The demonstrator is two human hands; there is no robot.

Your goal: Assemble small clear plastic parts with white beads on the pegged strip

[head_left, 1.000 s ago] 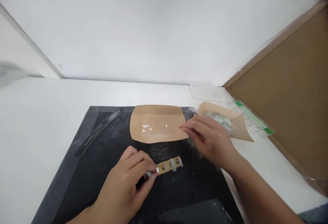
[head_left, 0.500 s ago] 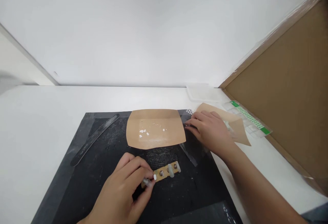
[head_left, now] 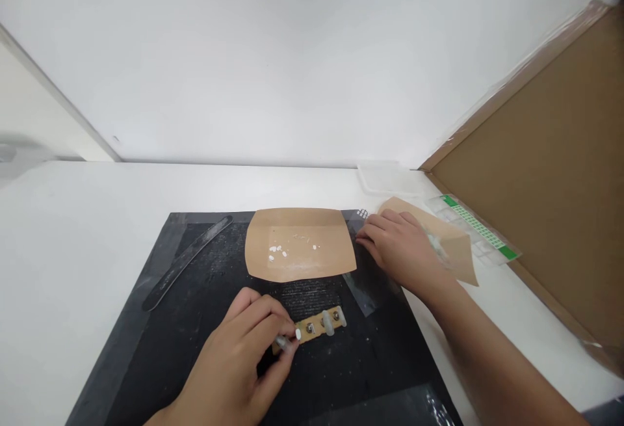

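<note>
My left hand [head_left: 244, 348] is closed, thumb and index finger pinching a small translucent piece [head_left: 283, 343] that looks like a clear nail tip. A tiny white oval [head_left: 298, 333] shows right at its fingertips. Beside them lies a wooden strip [head_left: 316, 328] with metal screw-like parts, which bears another translucent tip [head_left: 328, 323] crosswise. At the mat's right edge my right hand [head_left: 397, 247] has its fingers curled together beside a clear film [head_left: 365, 292]. What it grips, if anything, is hidden. Between the hands and farther back, a beige sheet [head_left: 302, 218] carries several white flakes.
A dark curved nail file [head_left: 188, 262] lies on the black mat [head_left: 205, 354] at the left. Behind my right hand are a second beige sheet [head_left: 463, 253], a clear case with green labels [head_left: 507, 252] and a clear tray [head_left: 387, 179]. Cardboard [head_left: 536, 153] stands at the right.
The whole view has shifted slightly. My right hand's fingertips have drawn a little away from the beige sheet's right edge. My left hand keeps its pinch beside the wooden strip.
</note>
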